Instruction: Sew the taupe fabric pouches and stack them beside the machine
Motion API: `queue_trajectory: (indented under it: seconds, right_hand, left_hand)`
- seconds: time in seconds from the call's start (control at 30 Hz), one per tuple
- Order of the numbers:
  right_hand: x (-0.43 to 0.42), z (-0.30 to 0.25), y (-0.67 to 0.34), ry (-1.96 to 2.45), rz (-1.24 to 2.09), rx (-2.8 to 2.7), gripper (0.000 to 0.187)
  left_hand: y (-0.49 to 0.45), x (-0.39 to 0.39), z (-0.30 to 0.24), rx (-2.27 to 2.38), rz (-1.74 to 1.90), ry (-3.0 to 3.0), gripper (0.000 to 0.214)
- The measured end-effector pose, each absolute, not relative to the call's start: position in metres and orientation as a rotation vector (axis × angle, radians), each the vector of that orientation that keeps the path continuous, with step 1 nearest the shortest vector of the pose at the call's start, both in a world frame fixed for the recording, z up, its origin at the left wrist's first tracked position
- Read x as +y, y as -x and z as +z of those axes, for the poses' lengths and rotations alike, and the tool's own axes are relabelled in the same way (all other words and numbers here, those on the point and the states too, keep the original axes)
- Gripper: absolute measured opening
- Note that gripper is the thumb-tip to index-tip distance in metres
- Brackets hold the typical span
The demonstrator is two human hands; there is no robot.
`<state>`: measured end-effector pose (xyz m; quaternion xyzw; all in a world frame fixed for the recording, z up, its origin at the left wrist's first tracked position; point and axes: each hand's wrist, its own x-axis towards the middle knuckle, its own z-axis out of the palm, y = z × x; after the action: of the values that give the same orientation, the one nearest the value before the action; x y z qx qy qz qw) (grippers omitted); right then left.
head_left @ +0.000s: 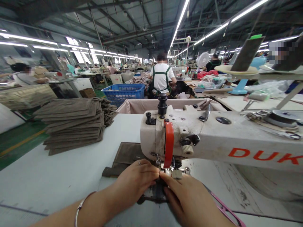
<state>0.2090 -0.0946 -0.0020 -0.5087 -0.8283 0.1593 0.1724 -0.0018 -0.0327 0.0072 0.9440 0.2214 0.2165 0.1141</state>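
I can see a dark brown cloth (127, 154) just below the middle of the frame, a bit to the left. It lies flat, and its right side goes out of sight by the sewing machine (213, 132). A long strip (110, 172) of the same brown runs along its near edge and pokes out to the left. A tiny pale mark sits on the cloth, but I can't read it. The machine is big, off-white and a little dirty, and it stands across the right half. It has an orange bar (169, 145) in front and orange letters that say DUK.
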Motion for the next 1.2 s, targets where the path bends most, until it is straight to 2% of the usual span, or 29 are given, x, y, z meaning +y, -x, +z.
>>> queue_trajectory:
  seconds: [0.27, 0.43, 0.6, 0.73, 0.87, 1.2]
  right_hand:
    - [-0.088, -0.001, -0.224, 1.474, 0.299, -2.107, 0.022]
    - [-0.082, 0.004, -0.223, 1.579, 0.251, -2.193, 0.017]
    - [-0.083, 0.007, -0.225, 1.672, 0.173, -2.288, 0.024]
    - [-0.088, 0.003, -0.22, 1.409, 0.286, -2.242, 0.008]
    - [-0.089, -0.003, -0.212, 1.335, 0.436, -2.235, 0.019]
    - [-0.087, -0.012, -0.208, 1.368, 0.278, -2.192, 0.015]
  left_hand:
    - [0.014, -0.016, 0.008, 0.694, 0.676, -2.659, 0.019]
    - [0.021, -0.008, 0.006, 0.667, 0.727, -2.536, 0.016]
    - [0.007, -0.022, 0.004, 0.674, 0.784, -2.567, 0.01]
    - [-0.001, -0.036, 0.001, 0.77, 0.808, -2.601, 0.011]
    - [-0.003, -0.04, -0.003, 0.842, 0.853, -2.637, 0.015]
    - [-0.006, -0.038, -0.013, 0.865, 0.934, -2.603, 0.014]
